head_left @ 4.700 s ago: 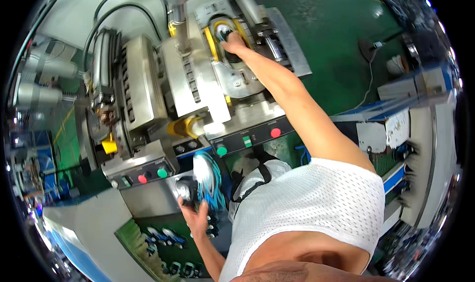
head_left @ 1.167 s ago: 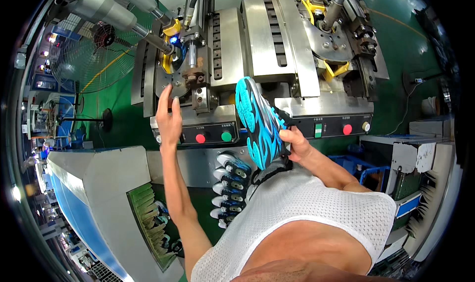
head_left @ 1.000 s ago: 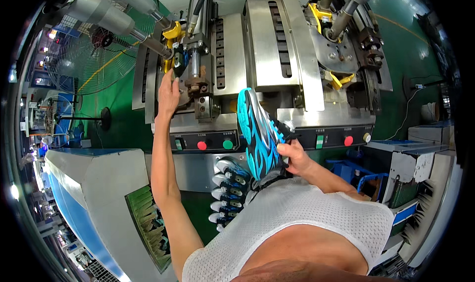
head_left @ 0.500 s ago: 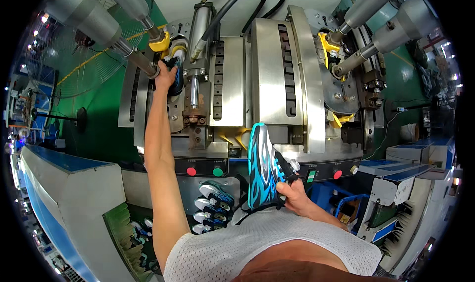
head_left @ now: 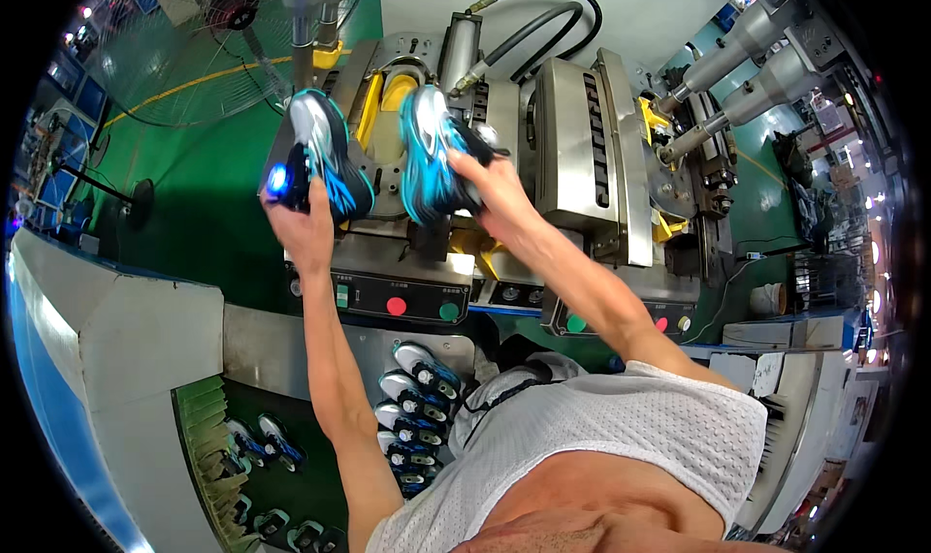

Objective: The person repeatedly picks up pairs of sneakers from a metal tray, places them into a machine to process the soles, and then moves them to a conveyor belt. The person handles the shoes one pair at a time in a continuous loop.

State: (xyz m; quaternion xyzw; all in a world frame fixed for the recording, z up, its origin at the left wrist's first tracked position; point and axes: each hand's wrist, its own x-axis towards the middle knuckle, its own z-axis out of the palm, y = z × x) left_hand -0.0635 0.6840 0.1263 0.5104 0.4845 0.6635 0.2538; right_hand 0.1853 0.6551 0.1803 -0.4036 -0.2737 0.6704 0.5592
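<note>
My left hand point(head_left: 305, 231) is closed on a blue, black and silver sports shoe point(head_left: 330, 151), held up at the left side of the machine. A bright blue glint shows on that shoe's dark side, next to my fingers. In my right hand point(head_left: 497, 189) is a matching sports shoe point(head_left: 419, 160), gripped by its dark upper and slightly blurred. It hangs over the machine's left station, toe pointing away from me. Between and behind the two shoes, the station's yellow pads point(head_left: 399, 92) show. Part of the metal base is hidden by the shoes.
Thick metal press arms point(head_left: 752, 54) slant over the right station. A control panel point(head_left: 369, 299) with red and green buttons runs along the front. Several similar shoes point(head_left: 412, 388) lie in a row on a metal shelf below. A rack point(head_left: 199, 427) with green bristles stands at left.
My left hand has drawn a shoe out of the left station and toward me. My right hand has carried its shoe from near my body up and left. The left press arms have swung away.
</note>
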